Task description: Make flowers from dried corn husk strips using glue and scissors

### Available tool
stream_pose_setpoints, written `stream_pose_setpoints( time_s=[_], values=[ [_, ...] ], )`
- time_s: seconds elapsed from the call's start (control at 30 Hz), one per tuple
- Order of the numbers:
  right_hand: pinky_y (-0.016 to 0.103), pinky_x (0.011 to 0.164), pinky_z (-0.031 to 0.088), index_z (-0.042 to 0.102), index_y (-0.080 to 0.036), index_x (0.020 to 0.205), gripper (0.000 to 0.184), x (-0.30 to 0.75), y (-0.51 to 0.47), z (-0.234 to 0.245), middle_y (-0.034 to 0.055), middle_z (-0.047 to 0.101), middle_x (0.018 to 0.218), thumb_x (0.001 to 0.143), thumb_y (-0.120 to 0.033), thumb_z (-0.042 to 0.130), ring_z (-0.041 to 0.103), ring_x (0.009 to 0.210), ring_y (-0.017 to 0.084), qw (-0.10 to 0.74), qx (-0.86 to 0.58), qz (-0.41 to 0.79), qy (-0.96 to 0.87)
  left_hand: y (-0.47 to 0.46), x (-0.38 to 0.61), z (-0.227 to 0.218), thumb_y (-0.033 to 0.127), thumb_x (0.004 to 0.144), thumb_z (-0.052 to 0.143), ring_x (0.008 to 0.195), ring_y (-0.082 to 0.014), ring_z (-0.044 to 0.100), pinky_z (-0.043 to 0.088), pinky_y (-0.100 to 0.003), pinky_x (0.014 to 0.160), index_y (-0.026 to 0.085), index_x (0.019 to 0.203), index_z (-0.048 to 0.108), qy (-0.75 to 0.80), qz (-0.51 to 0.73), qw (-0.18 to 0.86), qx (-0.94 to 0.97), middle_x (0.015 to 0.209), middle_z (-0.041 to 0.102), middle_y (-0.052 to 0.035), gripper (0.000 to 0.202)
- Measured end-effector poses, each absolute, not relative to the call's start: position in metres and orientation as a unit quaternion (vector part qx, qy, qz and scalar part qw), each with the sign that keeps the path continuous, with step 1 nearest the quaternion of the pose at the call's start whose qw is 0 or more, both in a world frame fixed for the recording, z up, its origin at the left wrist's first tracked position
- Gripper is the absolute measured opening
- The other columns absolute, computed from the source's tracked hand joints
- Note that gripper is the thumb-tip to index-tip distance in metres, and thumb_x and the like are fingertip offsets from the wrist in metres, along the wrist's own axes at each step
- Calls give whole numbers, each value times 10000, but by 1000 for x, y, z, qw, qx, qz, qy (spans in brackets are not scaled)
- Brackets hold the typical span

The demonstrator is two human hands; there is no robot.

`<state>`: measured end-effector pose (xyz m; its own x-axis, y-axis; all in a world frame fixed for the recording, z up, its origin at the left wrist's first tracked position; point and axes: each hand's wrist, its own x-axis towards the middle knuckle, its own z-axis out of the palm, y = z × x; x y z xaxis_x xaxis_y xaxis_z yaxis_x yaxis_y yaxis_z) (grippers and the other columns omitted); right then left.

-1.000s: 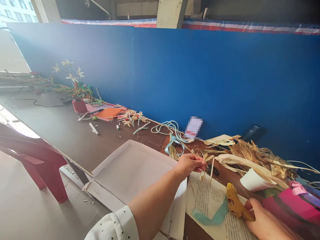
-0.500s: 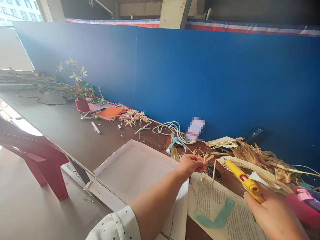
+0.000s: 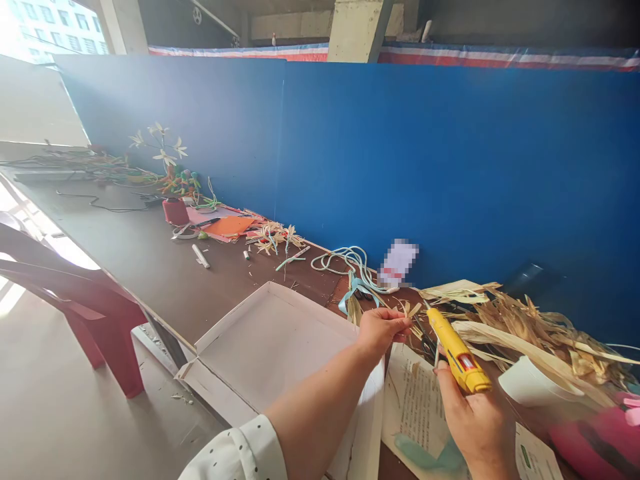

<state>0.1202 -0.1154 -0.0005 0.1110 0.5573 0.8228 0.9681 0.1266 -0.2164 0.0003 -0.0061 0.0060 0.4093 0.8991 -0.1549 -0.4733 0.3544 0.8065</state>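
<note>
My left hand (image 3: 383, 331) is closed in a pinch on a small piece of pale dried husk (image 3: 411, 311), whose strips stick up past the fingertips. In my right hand (image 3: 477, 413) is a yellow hot glue gun (image 3: 457, 352), its nozzle pointing up and left, close to the husk but apart from it. Dark-handled scissors (image 3: 427, 347) lie partly hidden between the hands. Under my right hand is a printed sheet (image 3: 415, 393) with a teal ribbon strip (image 3: 417, 453) on it.
A shallow white cardboard tray (image 3: 280, 340) lies left of my hands. Dried husks (image 3: 530, 327) heap at the right, near a white cup (image 3: 537, 381) and a pink object (image 3: 593, 433). A coiled pale cord (image 3: 345, 260) lies by the blue partition (image 3: 450, 167). A red chair (image 3: 107, 333) stands at left.
My right hand has brought the glue gun left, close to the husk in my left hand, uncovering the white cup. My left hand keeps its pinch. The whole view has shifted slightly.
</note>
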Motion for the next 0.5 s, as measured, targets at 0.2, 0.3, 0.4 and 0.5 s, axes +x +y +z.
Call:
stream_pose_setpoints(
  time_s=[0.2, 0.3, 0.4, 0.5],
  values=[
    [321, 630, 462, 595, -178, 880, 124, 117, -119, 5, 73, 625, 741, 843, -292, 563, 600, 666, 210, 428, -552, -259, -667, -6, -1, 6, 267, 605, 810, 524, -73, 567, 449, -186, 512, 94, 723, 656, 312, 465, 755, 341, 590, 612, -8, 260],
    [309, 604, 453, 575, -187, 854, 107, 116, -120, 5, 61, 607, 711, 850, -291, 546, 579, 623, 196, 422, -555, -265, -666, -6, -1, 6, 268, 602, 814, 528, -71, 568, 455, -185, 516, 95, 719, 655, 313, 466, 754, 341, 596, 611, -7, 263],
    [298, 588, 450, 559, -201, 820, 95, 117, -122, 4, 43, 595, 673, 849, -287, 530, 579, 597, 190, 407, -574, -256, -662, -5, -1, 6, 246, 614, 807, 522, -67, 564, 466, -187, 526, 93, 706, 651, 313, 468, 754, 338, 588, 608, -5, 237],
    [296, 582, 453, 552, -209, 801, 96, 119, -123, 1, 43, 605, 679, 841, -286, 510, 594, 608, 196, 396, -598, -228, -659, -6, -1, 7, 220, 627, 797, 511, -63, 559, 465, -184, 522, 91, 696, 652, 316, 468, 752, 340, 584, 610, -7, 205]
  ],
)
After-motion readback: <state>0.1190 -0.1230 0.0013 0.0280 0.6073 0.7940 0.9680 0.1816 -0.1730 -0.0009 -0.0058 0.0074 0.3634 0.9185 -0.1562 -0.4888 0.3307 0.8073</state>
